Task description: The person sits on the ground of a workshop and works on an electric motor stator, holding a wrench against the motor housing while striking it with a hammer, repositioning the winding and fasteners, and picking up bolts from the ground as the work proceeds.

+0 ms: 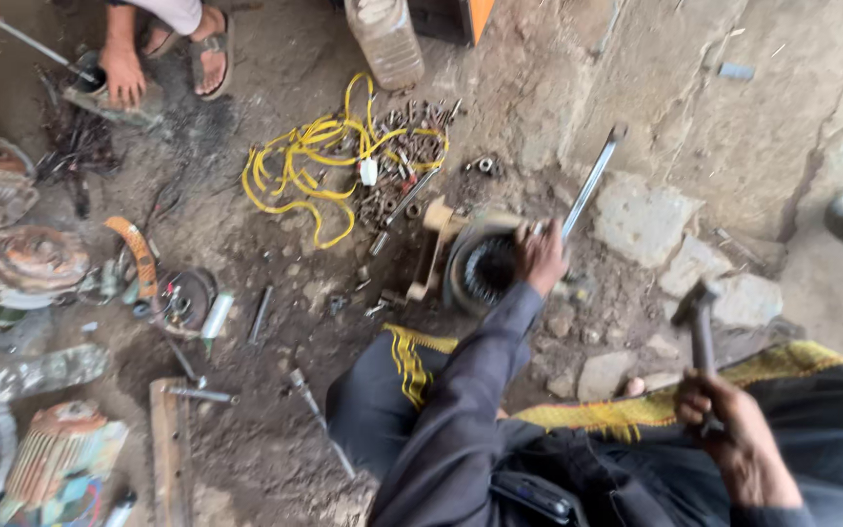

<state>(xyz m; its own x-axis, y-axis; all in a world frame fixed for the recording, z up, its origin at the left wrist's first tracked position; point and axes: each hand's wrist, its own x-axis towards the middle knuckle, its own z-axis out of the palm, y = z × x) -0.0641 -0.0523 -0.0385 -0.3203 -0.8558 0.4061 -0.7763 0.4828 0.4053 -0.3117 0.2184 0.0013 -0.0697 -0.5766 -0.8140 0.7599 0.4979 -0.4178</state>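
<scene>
Steadying the round geared housing (485, 268) on the ground, the left hand (541, 256) is closing on its rim, beside the long spanner (589, 185); the right hand (724, 415) is gripping 1 hammer (700, 327) raised nearer the body, apparently for striking.

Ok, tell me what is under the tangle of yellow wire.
The yellow wire lies on bare dirt floor, its right side draped over a pile of bolts and nuts. A small white piece sits among its loops. Anything beneath the covered bolts is hidden.

Oily dirt floor (275, 410) in daylight, broken stone slabs (641, 220), concrete wall (734, 117) beyond.
</scene>
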